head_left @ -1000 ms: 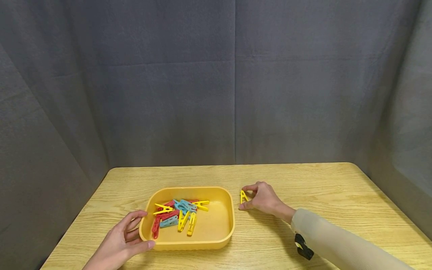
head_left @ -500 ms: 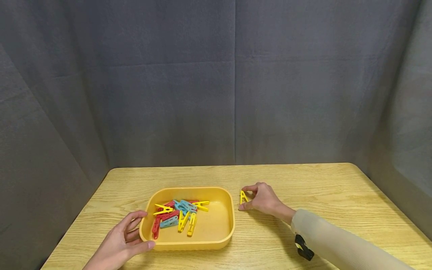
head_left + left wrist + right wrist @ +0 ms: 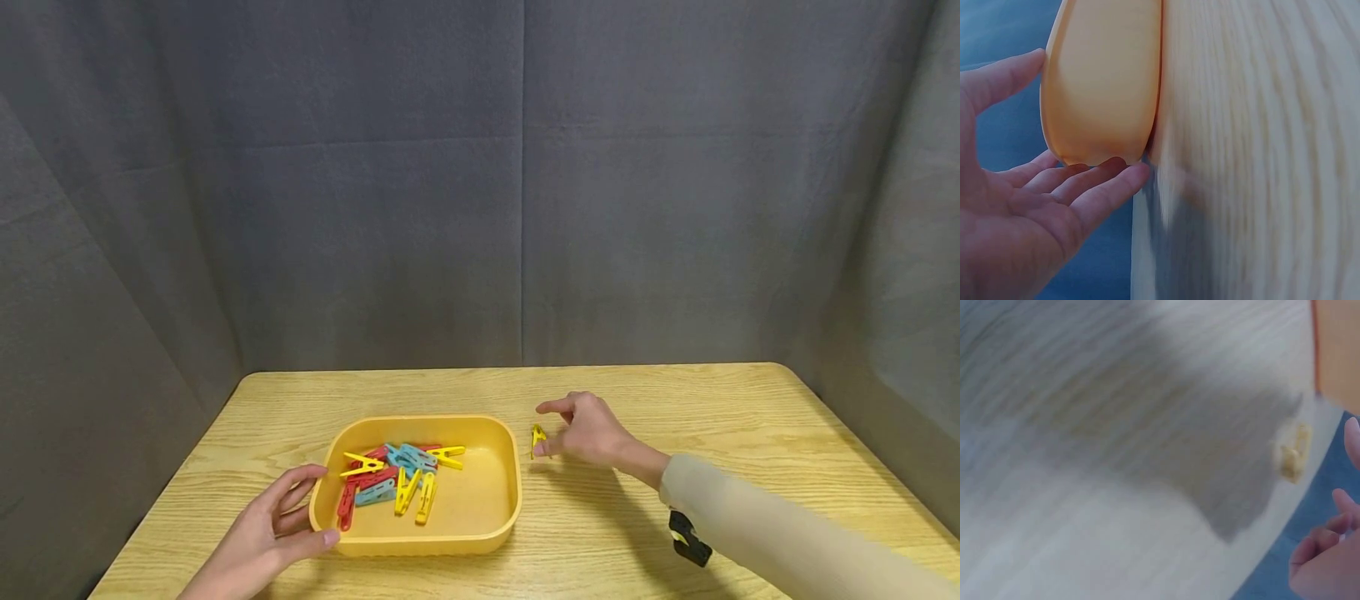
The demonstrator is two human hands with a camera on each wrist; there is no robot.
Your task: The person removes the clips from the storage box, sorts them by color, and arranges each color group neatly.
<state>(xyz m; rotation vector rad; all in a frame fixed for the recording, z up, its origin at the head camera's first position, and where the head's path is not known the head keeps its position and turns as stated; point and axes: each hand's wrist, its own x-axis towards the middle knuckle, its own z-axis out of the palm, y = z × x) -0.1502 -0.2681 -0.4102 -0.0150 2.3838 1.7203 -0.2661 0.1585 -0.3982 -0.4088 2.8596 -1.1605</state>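
Observation:
In the head view a yellow clothespin is on the table just right of the basin, and in the right wrist view the same clothespin is blurred and apart from the fingers. Above it hovers my right hand, thumb and index finger spread with nothing between them. My left hand touches the left end of the yellow plastic basin. Seen from the left wrist, fairly straight fingers meet the basin's end and the thumb touches its rim. Several red, blue and yellow clothespins lie piled in the basin's left half.
A wooden table carries the basin. Grey cloth hangs behind the table and along both sides. A black strap with a small fitting sits on my right sleeve.
My right thumb and index finger have parted and let go of the yellow clothespin, and that hand has risen slightly. The clothespin stays on the table. My left hand has barely shifted.

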